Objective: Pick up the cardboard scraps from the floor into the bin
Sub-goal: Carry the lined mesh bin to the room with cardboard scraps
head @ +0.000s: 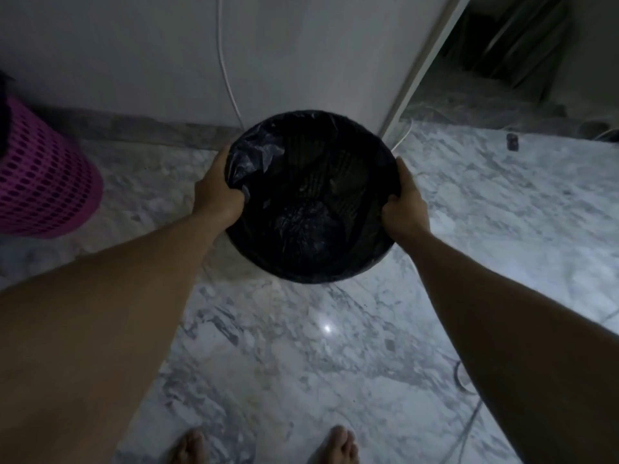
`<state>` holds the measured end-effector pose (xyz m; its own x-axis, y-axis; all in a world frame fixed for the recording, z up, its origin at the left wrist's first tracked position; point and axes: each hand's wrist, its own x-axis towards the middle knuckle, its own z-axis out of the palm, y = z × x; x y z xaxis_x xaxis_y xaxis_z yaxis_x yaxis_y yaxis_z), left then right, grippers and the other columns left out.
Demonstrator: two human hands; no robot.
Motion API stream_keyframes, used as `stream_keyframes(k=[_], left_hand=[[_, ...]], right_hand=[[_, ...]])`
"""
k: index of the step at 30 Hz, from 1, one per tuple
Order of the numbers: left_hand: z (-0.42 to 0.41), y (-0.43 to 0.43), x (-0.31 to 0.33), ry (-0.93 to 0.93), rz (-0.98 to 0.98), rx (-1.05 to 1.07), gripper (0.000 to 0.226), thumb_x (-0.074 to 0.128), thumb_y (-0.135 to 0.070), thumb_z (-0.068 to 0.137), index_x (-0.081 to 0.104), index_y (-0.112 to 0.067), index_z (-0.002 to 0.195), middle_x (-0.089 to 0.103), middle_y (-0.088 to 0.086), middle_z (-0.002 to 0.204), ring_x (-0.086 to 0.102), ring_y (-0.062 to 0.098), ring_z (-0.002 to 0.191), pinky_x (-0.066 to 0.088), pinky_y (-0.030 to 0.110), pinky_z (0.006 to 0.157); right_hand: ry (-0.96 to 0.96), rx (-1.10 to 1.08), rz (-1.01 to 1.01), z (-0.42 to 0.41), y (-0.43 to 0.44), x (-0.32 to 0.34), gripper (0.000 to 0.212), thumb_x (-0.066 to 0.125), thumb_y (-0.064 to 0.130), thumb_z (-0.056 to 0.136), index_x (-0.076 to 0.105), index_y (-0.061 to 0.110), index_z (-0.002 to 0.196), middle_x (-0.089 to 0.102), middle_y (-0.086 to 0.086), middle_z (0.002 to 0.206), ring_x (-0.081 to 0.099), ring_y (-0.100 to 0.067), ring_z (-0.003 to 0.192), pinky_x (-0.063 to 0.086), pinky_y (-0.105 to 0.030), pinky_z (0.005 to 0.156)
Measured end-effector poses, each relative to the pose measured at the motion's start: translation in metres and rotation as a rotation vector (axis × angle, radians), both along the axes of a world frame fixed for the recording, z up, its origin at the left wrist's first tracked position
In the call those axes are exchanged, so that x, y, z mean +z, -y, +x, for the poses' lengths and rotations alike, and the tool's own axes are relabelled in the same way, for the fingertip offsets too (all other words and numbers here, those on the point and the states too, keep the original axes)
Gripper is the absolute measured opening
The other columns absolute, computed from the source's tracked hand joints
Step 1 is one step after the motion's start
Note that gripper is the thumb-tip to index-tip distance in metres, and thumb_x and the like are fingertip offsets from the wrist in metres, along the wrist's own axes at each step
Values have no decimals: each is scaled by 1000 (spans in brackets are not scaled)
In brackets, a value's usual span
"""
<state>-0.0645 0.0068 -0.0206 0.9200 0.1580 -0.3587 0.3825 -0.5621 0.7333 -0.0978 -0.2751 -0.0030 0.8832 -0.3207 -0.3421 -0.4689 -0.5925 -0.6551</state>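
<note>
A round bin point(301, 266) lined with a black plastic bag is in the middle of the view, above the marble floor near the wall. My left hand point(217, 192) grips its left rim, fingers curled over the bag's edge. My right hand point(403, 202) grips the right rim the same way. Dark crumpled contents lie at the bottom of the bin; I cannot tell what they are. No cardboard scraps show on the floor in this view.
A pink perforated basket point(43, 182) stands at the left. A white cable point(227, 78) runs down the wall behind the bin. A doorway point(502, 61) opens at the upper right. My bare feet point(268, 445) are at the bottom edge.
</note>
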Motion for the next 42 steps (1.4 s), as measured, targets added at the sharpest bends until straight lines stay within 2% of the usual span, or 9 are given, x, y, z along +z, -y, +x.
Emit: stream_keyframes(k=[6, 11, 16, 21, 25, 28, 34, 37, 42], left_hand=[[-30, -24, 133, -24, -42, 31, 76, 43, 0, 91, 35, -39, 155, 52, 0, 148, 50, 24, 134, 33, 20, 103], [-69, -76, 261, -25, -140, 110, 81, 48, 4, 88, 37, -44, 152, 55, -6, 142, 54, 21, 124, 43, 29, 105], [-108, -161, 376, 14, -189, 180, 87, 62, -1, 83, 34, -41, 156, 48, -2, 152, 47, 29, 139, 42, 44, 114], [-171, -228, 506, 138, -149, 321, 78, 47, 11, 92, 30, -24, 159, 38, 5, 159, 38, 27, 144, 28, 33, 119], [-230, -283, 583, 256, -153, 567, 69, 45, 5, 96, 36, -25, 157, 47, -2, 149, 47, 22, 133, 36, 28, 110], [-282, -314, 632, 314, -175, 738, 67, 43, 10, 99, 32, -18, 159, 42, 6, 156, 44, 27, 139, 35, 14, 92], [-391, -353, 706, 425, -179, 990, 62, 40, 15, 95, 54, -30, 135, 56, 3, 132, 53, 23, 109, 43, 25, 85], [-456, -353, 735, 461, -118, 1140, 63, 40, 12, 97, 48, -25, 148, 54, 4, 139, 52, 23, 114, 44, 28, 94], [-579, -332, 768, 510, -20, 1439, 63, 42, 10, 102, 33, -20, 157, 42, 9, 155, 44, 33, 137, 42, 32, 96]], right_hand=[[10, 18, 43, -22, -10, 122, 67, 38, 2, 97, 27, 29, 157, 57, -16, 142, 55, -39, 125, 37, -33, 87], [60, 96, 147, -30, -49, 246, 65, 41, 1, 97, 35, 31, 154, 57, -10, 143, 55, -34, 126, 47, -47, 101], [136, 199, 322, -37, -116, 359, 64, 41, 2, 99, 38, 34, 154, 54, -4, 147, 52, -28, 132, 45, -53, 111], [208, 353, 411, -45, -205, 460, 61, 40, -1, 99, 41, 25, 154, 52, -6, 149, 50, -29, 136, 43, -50, 114], [241, 463, 495, -56, -287, 536, 59, 39, -1, 103, 37, 23, 157, 48, -8, 153, 48, -30, 137, 42, -52, 115], [215, 604, 553, -71, -348, 585, 58, 36, 0, 107, 31, 21, 160, 40, -9, 158, 43, -33, 141, 39, -54, 116], [215, 957, 570, -109, -452, 651, 58, 39, -1, 105, 32, 17, 159, 43, -10, 157, 45, -30, 140, 37, -50, 118], [193, 1140, 603, -142, -499, 681, 54, 39, 0, 105, 37, 15, 156, 48, -6, 148, 47, -29, 136, 39, -47, 117], [134, 1482, 649, -237, -570, 722, 58, 40, 6, 107, 27, 19, 162, 36, -7, 162, 38, -27, 146, 32, -46, 122]])
